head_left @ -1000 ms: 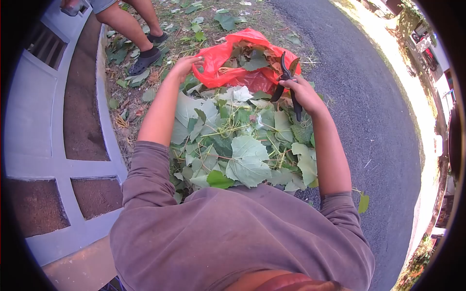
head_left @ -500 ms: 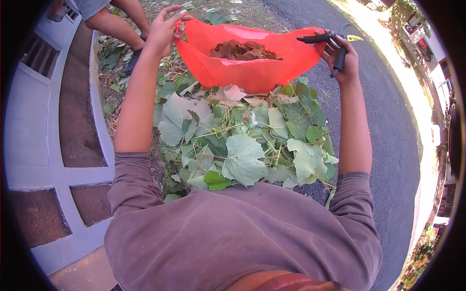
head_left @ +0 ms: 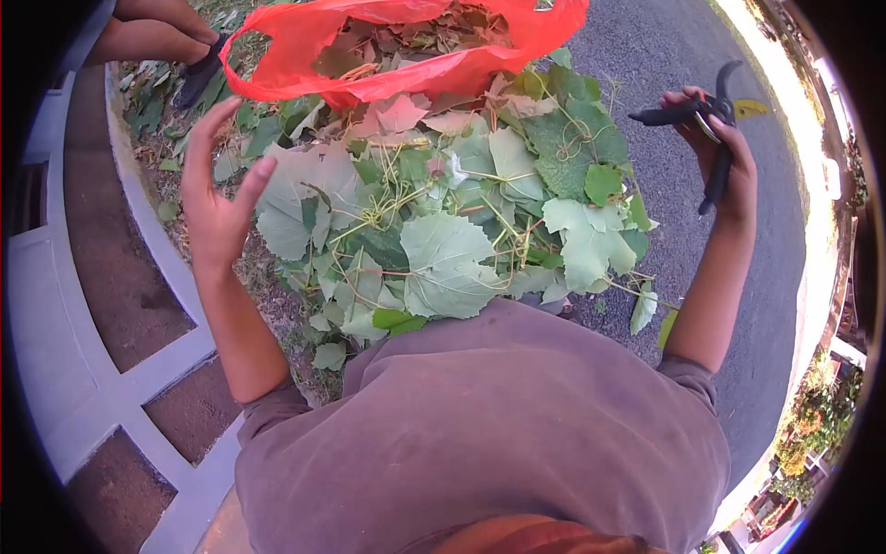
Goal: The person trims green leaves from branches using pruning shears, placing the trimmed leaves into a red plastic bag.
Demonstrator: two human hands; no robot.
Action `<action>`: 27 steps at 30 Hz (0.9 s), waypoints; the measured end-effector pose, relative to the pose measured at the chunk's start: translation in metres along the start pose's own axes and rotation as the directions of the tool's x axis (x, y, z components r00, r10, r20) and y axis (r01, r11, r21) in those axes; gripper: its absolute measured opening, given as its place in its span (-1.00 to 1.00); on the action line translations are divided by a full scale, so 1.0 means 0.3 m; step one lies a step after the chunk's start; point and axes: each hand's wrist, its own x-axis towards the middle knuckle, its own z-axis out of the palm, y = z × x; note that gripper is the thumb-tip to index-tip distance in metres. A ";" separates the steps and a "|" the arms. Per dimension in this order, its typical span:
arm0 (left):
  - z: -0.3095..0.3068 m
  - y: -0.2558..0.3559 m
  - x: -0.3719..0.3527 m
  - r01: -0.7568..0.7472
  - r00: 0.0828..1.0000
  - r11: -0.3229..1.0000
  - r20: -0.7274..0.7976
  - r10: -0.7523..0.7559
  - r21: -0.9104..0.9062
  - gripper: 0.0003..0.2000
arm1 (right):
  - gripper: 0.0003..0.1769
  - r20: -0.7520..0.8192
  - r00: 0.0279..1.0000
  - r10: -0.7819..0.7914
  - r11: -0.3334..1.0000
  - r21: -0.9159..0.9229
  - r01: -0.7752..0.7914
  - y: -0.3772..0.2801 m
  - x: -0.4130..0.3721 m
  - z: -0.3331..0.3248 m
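While the left hand (head_left: 217,198) hovers upright with fingers (head_left: 262,174) spread, the right hand (head_left: 731,152) grips pruning shears (head_left: 666,115).

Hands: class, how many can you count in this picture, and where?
2. The left hand is open, empty, beside the leaf pile; the right hand grips black pruning shears over the road. A co-worker at top left shows no hands; theirs may be hidden.

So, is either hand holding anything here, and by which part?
Right hand grips black pruning shears around their middle, arms sticking out either side. Left hand is open, holding nothing, beside the green leaf pile.
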 end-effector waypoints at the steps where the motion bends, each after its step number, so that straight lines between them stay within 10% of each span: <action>1: -0.018 0.013 -0.042 -0.011 0.980 1.000 0.199 0.013 -0.012 -0.18 | -0.37 -0.037 0.999 0.013 0.997 -0.069 -0.016 0.000 -0.055 -0.037; 5: 0.015 0.034 -0.161 0.018 0.867 1.000 0.497 -0.006 -0.020 0.14 | -0.44 -0.312 0.910 0.274 0.880 -0.301 -0.368 0.120 -0.245 -0.331; 8: 0.077 0.070 -0.222 -0.043 0.800 0.999 0.600 0.016 0.031 0.24 | -0.50 -0.548 0.742 0.386 0.556 -0.503 -0.661 0.378 -0.391 -0.585; 11: 0.138 0.066 -0.241 -0.069 0.810 0.997 0.586 0.031 0.043 0.29 | -0.49 -0.697 0.579 0.423 0.183 -0.560 -0.808 0.580 -0.588 -0.734; 12: 0.158 0.054 -0.243 -0.087 0.842 0.996 0.536 0.062 0.022 0.30 | -0.45 -0.719 0.576 0.389 0.262 -0.513 -0.817 0.628 -0.668 -0.754; 18: 0.222 -0.016 -0.197 -0.139 0.886 0.983 0.429 0.177 -0.118 0.24 | -0.17 -0.653 0.458 0.603 0.097 -0.511 -0.854 0.673 -0.898 -0.373; 26: 0.279 0.055 -0.101 -0.191 0.861 0.975 0.458 0.224 -0.117 0.13 | -0.17 -0.617 0.669 0.415 0.217 -0.647 -0.731 0.872 -0.980 -0.004; 27: 0.278 0.057 -0.101 -0.207 0.857 0.971 0.455 0.240 -0.123 0.13 | -0.13 -0.628 0.752 0.201 0.154 -0.737 -0.658 0.882 -0.984 -0.069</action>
